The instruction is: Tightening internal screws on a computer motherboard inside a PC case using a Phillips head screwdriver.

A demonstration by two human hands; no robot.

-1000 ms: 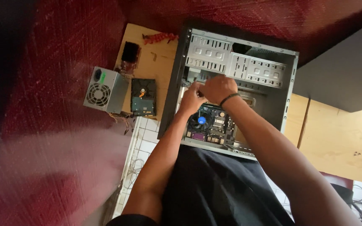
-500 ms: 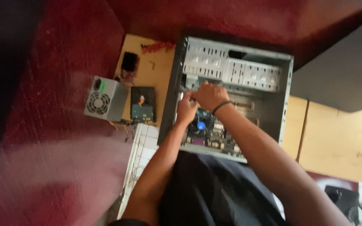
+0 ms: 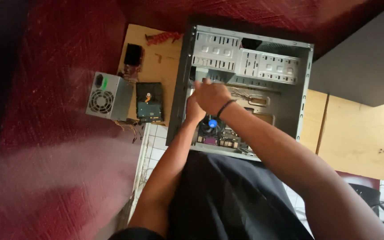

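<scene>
Nearest the camera, a dark garment [image 3: 241, 195] filled the lower frame, with both forearms reaching forward over it. The left hand [image 3: 194, 110] and right hand [image 3: 213, 95] were held close together inside the open computer case [image 3: 250, 84], just above the blue-centred cooler fan [image 3: 211, 124]; whether anything was gripped could not be told. Compared with a second before, the hands had been shifted slightly toward the case's left wall, so the work was judged to have stayed at that spot. Farther left, a hard drive [image 3: 149, 102] and power supply [image 3: 106, 96] were laid on the wooden board [image 3: 165, 58].
</scene>
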